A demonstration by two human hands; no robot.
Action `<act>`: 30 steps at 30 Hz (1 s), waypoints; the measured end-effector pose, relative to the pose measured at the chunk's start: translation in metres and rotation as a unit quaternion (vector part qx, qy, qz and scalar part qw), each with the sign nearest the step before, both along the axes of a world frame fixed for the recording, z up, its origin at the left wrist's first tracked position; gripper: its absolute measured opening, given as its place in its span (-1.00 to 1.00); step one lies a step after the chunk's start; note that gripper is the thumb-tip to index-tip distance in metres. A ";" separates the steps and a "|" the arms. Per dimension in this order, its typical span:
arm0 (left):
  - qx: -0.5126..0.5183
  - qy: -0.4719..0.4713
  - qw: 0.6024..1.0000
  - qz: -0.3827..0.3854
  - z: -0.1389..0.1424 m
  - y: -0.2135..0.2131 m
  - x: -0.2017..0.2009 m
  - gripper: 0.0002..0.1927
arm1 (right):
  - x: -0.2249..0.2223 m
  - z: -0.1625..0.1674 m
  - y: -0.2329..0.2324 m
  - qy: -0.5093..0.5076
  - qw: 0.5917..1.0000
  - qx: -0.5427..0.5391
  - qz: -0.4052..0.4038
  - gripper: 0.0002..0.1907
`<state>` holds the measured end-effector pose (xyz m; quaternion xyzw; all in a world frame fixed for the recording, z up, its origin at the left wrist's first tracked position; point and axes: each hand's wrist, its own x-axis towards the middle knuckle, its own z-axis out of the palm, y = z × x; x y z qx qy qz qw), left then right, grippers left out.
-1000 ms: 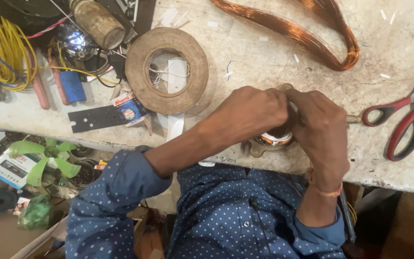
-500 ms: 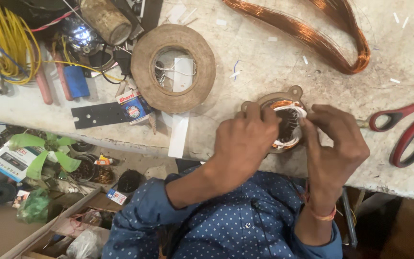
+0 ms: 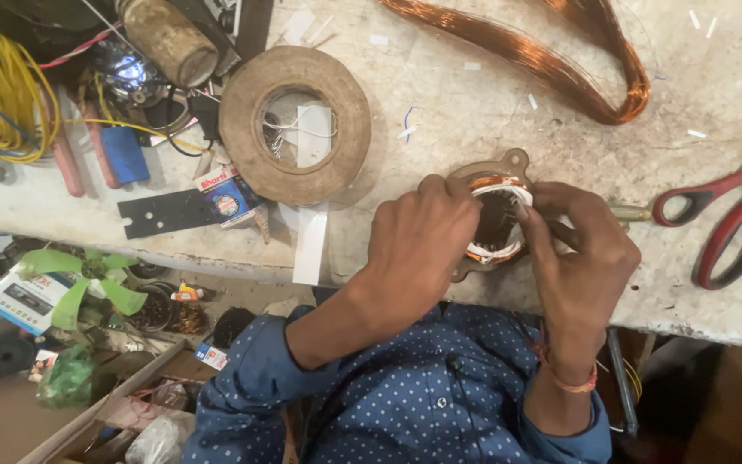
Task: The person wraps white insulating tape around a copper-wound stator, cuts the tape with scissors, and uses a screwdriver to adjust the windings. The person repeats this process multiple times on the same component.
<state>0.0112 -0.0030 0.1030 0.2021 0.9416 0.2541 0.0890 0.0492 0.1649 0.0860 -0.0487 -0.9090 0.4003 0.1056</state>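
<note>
Cluttered pale worktop (image 3: 474,103): round motor stator (image 3: 493,219) lies flat directly between both hands, bore facing up. Left hand (image 3: 418,245) clamps its near rim; right hand (image 3: 581,258) pinches at the copper winding.

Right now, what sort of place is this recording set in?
Probably a small motor-rewinding repair bench. Both hands, left hand and right hand, work on a wound stator; a loose copper wire coil, a brown tape roll and red-handled scissors lie nearby.
</note>
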 end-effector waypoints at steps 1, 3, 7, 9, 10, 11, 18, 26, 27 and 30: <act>-0.001 0.000 1.000 0.010 0.000 -0.001 0.001 -0.68 | 0.001 0.001 0.000 -0.014 1.000 -0.016 -0.007 -0.77; 0.000 -0.003 1.000 0.029 -0.001 -0.003 0.001 -0.74 | 0.003 0.003 0.000 -0.053 0.998 -0.023 -0.012 -0.67; 0.129 0.107 0.985 -0.032 -0.010 -0.010 -0.010 -0.71 | 0.006 0.008 0.004 -0.123 0.992 -0.013 0.030 -0.38; 0.116 0.137 0.982 -0.065 -0.019 -0.010 -0.020 -0.65 | 0.010 0.008 0.005 -0.118 0.990 0.005 0.076 -0.15; 0.126 0.109 0.984 -0.070 -0.023 -0.010 -0.022 -0.64 | 0.012 0.006 0.004 -0.097 0.990 0.025 0.101 -0.03; 0.137 0.078 0.984 -0.078 -0.026 -0.011 -0.023 -0.62 | 0.014 0.004 0.002 -0.079 0.988 0.046 0.124 0.09; 0.216 0.078 0.972 0.057 -0.039 -0.008 -0.010 -0.69 | 0.006 -0.014 0.009 -0.046 0.990 0.128 0.035 0.00; 0.041 0.216 0.964 0.146 -0.042 -0.059 0.003 -0.53 | 0.007 0.016 0.018 0.040 0.999 0.027 -0.016 -0.64; 0.003 0.229 0.961 0.154 -0.040 -0.070 0.006 -0.50 | 0.009 0.017 0.015 0.054 0.998 0.013 -0.008 -0.66; -0.075 0.185 0.968 0.150 -0.034 -0.097 0.010 -0.39 | 0.015 0.018 0.006 0.081 0.997 -0.007 0.013 -0.73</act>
